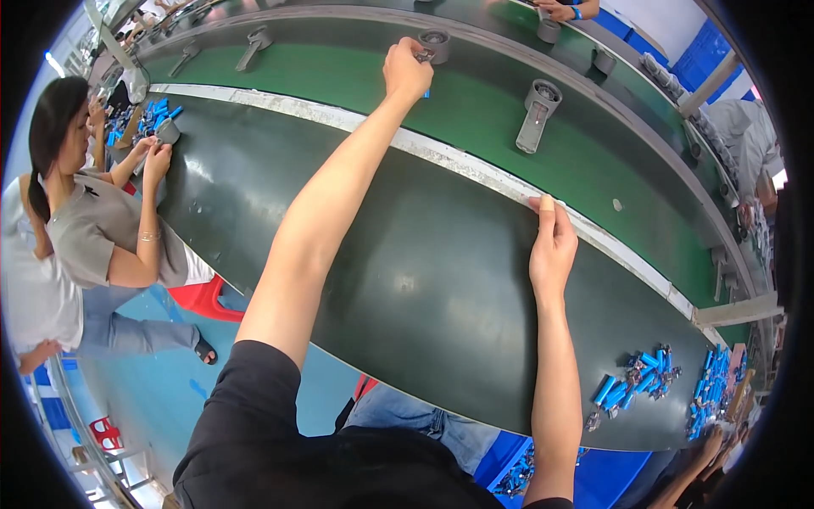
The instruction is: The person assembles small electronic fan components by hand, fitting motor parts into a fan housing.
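Note:
My left hand (409, 69) reaches far out over the green conveyor belt. Its fingers are closed at the near side of a grey round-headed housing (435, 44), whose handle, if any, is hidden by the hand. A small metallic part shows at the fingertips, and a bit of something blue (426, 93) peeks out beside the wrist. My right hand (553, 248) rests at the table's far edge, its fingers extended toward the pale rail (475, 163), with nothing visible in it. Another grey housing with a handle (539, 114) lies on the belt between and beyond my hands.
Loose blue cylinders with small metal parts (638, 382) lie on the dark table (424, 314) at right. More grey housings (254, 47) sit along the belt. At left a co-worker (110, 195) handles a grey housing. A blue bin (509, 462) stands below the near edge.

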{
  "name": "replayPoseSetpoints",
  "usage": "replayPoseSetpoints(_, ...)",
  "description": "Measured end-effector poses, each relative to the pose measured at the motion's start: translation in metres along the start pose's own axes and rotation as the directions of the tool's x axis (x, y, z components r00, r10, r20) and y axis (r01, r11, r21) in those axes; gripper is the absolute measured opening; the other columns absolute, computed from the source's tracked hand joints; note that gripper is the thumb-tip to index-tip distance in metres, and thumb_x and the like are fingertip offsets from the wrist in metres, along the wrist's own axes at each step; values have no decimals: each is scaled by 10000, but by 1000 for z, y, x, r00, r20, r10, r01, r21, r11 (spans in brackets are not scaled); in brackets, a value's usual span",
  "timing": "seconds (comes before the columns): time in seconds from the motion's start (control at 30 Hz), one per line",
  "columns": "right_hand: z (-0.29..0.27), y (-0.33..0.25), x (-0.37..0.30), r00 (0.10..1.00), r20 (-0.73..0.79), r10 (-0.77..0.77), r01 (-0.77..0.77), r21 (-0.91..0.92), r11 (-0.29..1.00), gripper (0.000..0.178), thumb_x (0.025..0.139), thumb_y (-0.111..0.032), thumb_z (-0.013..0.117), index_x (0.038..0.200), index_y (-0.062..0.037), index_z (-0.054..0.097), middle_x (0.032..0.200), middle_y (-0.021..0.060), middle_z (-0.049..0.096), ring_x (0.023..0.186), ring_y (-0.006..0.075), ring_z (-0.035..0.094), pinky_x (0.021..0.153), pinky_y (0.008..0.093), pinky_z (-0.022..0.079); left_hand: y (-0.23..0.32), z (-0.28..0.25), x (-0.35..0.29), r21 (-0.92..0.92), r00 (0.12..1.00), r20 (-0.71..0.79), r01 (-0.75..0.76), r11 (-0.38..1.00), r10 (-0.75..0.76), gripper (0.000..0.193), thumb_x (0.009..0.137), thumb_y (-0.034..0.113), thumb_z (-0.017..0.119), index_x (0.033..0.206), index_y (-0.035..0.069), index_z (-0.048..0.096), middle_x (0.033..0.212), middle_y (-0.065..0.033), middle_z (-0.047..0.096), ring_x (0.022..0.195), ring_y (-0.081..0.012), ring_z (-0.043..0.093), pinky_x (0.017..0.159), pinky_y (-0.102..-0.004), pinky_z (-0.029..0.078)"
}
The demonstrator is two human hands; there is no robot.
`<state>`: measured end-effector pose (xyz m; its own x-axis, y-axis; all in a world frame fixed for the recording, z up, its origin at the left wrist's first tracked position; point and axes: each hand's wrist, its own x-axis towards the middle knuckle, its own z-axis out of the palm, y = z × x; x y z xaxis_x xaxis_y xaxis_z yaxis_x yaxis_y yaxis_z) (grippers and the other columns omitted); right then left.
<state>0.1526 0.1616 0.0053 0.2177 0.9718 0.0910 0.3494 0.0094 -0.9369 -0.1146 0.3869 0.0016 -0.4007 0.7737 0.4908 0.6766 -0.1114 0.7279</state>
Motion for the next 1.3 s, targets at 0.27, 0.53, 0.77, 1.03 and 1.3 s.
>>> replayPoseSetpoints(0.27,-2,2,1,998,1,-67,67,14,998,322,1016,-277,549,1035,6,700,945,17,673,889,98,547,858,228,407,-17,-2,0,58,999,43,-9,998,7,372,763,139,742,1083,8,606,1064,-173,647,1047,-336,611,906,-444,486)
replayPoseSetpoints(0.53,-1,-6,-7,1000,-4,-18,18,46,999,252,1012,-205,555,1051,10,681,1051,51,673,967,122,586,878,253,435,-14,-23,-3,-16,982,51,-183,983,183,611,758,206,756,1257,-89,562,999,-184,662,959,-295,648,888,-373,507)
replayPoseSetpoints(0.77,40,-93,17,943,58,-327,270,439,857,406,995,-140,563,1364,17,500,1280,164,607,1144,206,603,980,327,454,78,-103,-71,-632,891,16,-342,695,453,525,764,89,743,1235,-80,584,963,-122,590,861,-210,589,795,-294,481)
replayPoseSetpoints(1.03,57,-146,0,895,58,-443,352,518,780,252,897,-33,674,1107,86,601,1025,121,664,934,176,659,871,310,534,111,-149,-95,-594,788,-76,-528,607,611,632,688,27,746,1277,-108,560,1043,-156,603,878,-223,601,751,-294,507)
replayPoseSetpoints(1.3,62,-149,2,857,6,-515,454,466,760,255,849,-46,719,1052,76,623,950,126,680,852,189,675,805,308,550,110,-153,-91,-588,759,-157,-586,557,632,638,685,51,773,1262,-128,567,1049,-166,604,875,-224,607,731,-297,510)
